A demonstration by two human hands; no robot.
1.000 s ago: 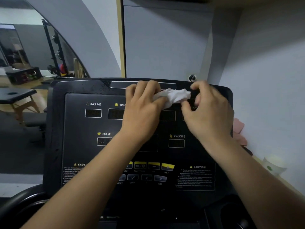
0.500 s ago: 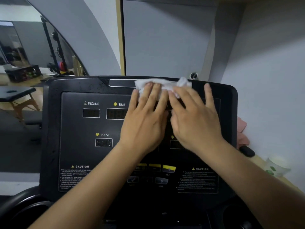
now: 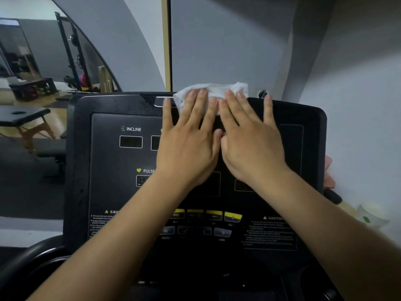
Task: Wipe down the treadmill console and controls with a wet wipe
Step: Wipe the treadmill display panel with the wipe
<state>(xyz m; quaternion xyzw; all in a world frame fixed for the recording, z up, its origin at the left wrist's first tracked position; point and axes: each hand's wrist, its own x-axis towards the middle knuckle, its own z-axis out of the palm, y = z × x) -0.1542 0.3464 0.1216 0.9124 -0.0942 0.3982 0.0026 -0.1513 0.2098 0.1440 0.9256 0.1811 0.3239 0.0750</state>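
Crumpled white wet wipe [image 3: 217, 90] on black treadmill console [image 3: 108, 170].
I press it with left hand [image 3: 191, 146] and right hand [image 3: 251, 144], fingers [image 3: 268, 111] straight.

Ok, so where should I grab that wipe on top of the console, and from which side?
Probably the puffed-up right end of the wipe, pinched from the right: it bunches up off the top edge of the console, while the rest lies flat under the left hand and right hand.

White wipe [image 3: 213, 91], apparently flattened, atop black console [image 3: 104, 161]
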